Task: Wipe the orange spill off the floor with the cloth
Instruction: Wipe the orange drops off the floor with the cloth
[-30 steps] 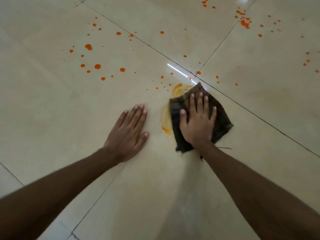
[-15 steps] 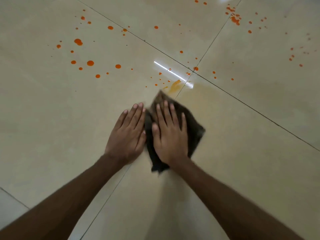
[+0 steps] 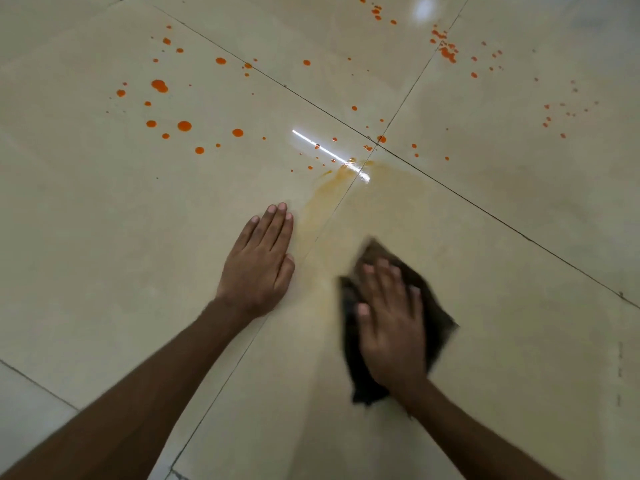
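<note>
A dark brown cloth (image 3: 431, 303) lies flat on the beige tiled floor (image 3: 104, 237), and my right hand (image 3: 391, 323) presses down on it with fingers spread. My left hand (image 3: 259, 261) rests palm-down on the bare tile to the left of the cloth, holding nothing. A pale orange smear (image 3: 325, 188) runs from the tile joint down toward my left fingertips. Several round orange drops (image 3: 184, 126) dot the tile at the upper left, and more orange drops (image 3: 448, 55) sit at the top right.
Dark grout lines (image 3: 485, 213) cross the floor and meet at a corner above the smear. A bright light reflection (image 3: 329, 154) streaks the glossy tile there. Fine orange specks (image 3: 554, 116) scatter across the far right tile.
My right hand has slid the cloth to the right and toward me, away from my left hand, uncovering a faint orange smear. My left hand has stayed planted.
</note>
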